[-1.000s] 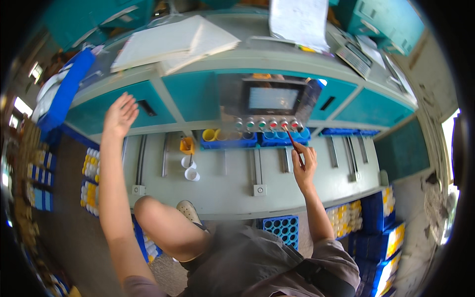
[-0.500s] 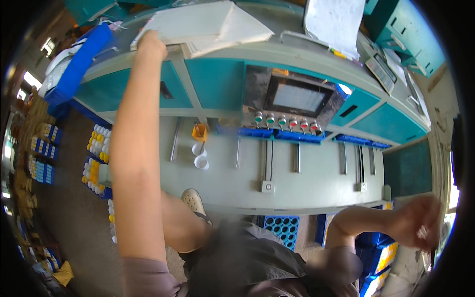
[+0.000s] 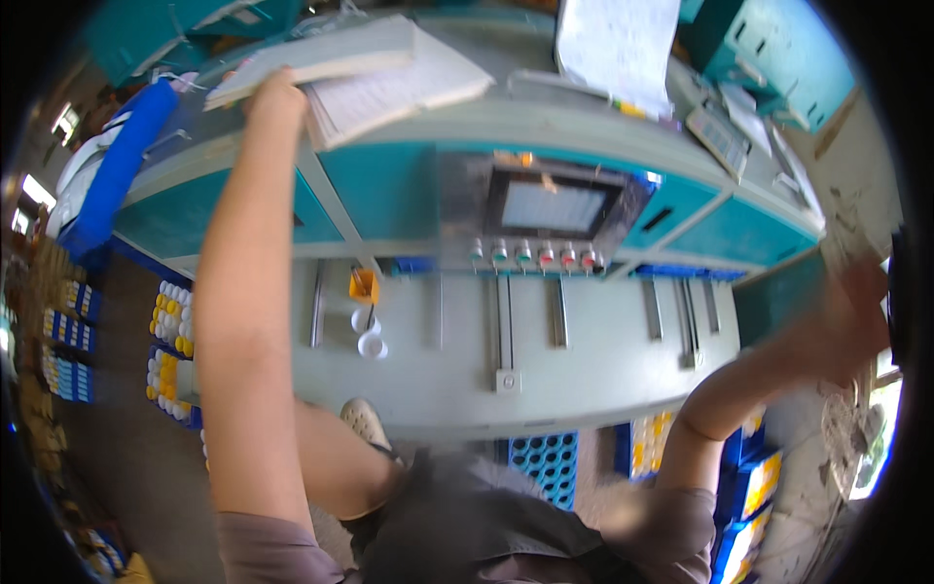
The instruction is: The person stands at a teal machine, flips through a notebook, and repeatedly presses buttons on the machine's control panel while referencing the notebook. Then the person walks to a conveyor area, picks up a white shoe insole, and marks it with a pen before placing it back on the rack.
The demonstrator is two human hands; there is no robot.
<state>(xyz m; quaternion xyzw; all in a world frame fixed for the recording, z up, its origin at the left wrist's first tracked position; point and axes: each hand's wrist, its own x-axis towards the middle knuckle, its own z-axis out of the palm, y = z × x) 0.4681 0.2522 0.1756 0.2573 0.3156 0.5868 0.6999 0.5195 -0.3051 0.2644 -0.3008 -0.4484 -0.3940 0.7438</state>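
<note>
Up on the worktop at the far left, my left hand (image 3: 275,94) grips the near edge of a thick paper booklet (image 3: 331,56). The booklet lies slanted over loose-looking pages (image 3: 409,86) that fan out toward the right. My left arm stretches straight up across the left of the view. Far out at the right rim, my right hand (image 3: 851,326) is raised beside the wall, smeared by motion. Its fingers cannot be made out, nor whether it holds anything.
A panel with a screen (image 3: 555,204) and round knobs faces me. On the lower shelf stand an orange container (image 3: 364,286) and white cups (image 3: 372,345). A sheet (image 3: 618,44) and a calculator (image 3: 718,138) sit on the worktop. Crates of yellow and white-capped bottles (image 3: 171,316) flank me.
My left hand has shifted the booklet leftward, and more of the pages under it show. My right hand has risen from lower right to higher along the right rim. The view has shifted slightly.
</note>
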